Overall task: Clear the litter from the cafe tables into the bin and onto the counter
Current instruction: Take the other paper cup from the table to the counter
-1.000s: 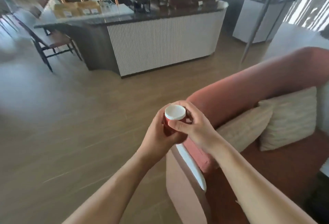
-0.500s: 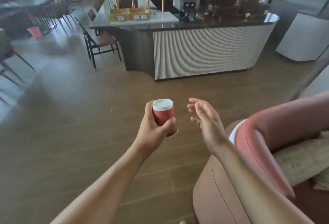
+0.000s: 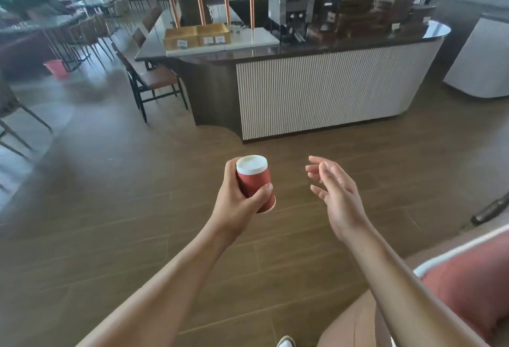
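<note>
My left hand grips a red paper cup with a white lid, held upright and slightly tilted above the wooden floor. My right hand hovers empty to the right of the cup, fingers relaxed and spread, not touching it. Ahead stands the cafe counter with a dark top and white ribbed front. A small red bin sits on the floor far left, near the tables.
A brown chair stands at the counter's left end. Two tan boxes and a coffee machine sit on the counter. Cafe tables and chairs fill the far left. A pink sofa arm lies at lower right.
My right hand let go of the cup's lid and moved off to the right. The view turned left from the sofa toward the counter and drew nearer.
</note>
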Demonstrator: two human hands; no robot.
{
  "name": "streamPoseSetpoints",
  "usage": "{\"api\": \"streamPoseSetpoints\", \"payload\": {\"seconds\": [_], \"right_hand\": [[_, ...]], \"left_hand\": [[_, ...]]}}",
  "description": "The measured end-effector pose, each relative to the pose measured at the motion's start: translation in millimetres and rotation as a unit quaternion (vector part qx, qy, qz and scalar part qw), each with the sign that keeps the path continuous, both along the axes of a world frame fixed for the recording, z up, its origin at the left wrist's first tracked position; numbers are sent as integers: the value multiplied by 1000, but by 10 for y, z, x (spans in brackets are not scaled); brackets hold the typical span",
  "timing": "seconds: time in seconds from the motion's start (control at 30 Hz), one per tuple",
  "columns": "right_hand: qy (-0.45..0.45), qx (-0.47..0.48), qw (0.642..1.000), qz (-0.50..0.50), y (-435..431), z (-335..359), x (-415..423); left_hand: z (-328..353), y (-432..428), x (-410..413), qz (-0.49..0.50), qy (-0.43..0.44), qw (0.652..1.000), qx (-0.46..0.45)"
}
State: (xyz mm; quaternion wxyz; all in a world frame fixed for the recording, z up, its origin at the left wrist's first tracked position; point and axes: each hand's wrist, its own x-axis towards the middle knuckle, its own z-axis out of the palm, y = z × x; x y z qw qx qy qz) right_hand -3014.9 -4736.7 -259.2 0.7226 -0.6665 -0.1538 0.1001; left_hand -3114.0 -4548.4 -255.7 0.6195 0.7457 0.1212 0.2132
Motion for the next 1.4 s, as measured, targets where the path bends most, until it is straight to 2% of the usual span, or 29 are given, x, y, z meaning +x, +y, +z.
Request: {"api": "streamPoseSetpoints", "payload": {"seconds": [0.57, 1.0, 1.4], "right_hand": [[-35, -7, 997, -75, 229, 173, 2816], [-20, -3, 984, -177, 1058, 298, 5105], [-11, 3, 982, -187, 1230, 149, 7021]], "left_hand": [[-14, 187, 3198, -111, -7, 994, 5], [59, 1186, 5900, -189, -5, 982, 2], [-21, 1350, 7914, -218, -2, 976, 18]]}}
